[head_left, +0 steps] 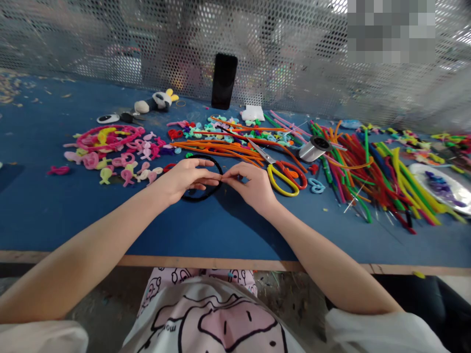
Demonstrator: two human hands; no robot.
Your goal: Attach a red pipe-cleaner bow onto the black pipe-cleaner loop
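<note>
A black fuzzy pipe-cleaner ring is held just above the blue tabletop in front of me. My left hand reaches across the ring, its fingers closed on the far right part of the loop. At that same spot my right hand pinches the ring between thumb and forefinger, and the two hands' fingertips nearly meet. Scissors with yellow and red handles lie just right of my right hand, blades pointing up and left. Orange pipe cleaners lie right behind my hands.
Small twisted pink and yellow pieces and a pink ring lie left. A wire spool, many coloured pipe cleaners and a silver tray are right. A phone leans on the perforated metal screen.
</note>
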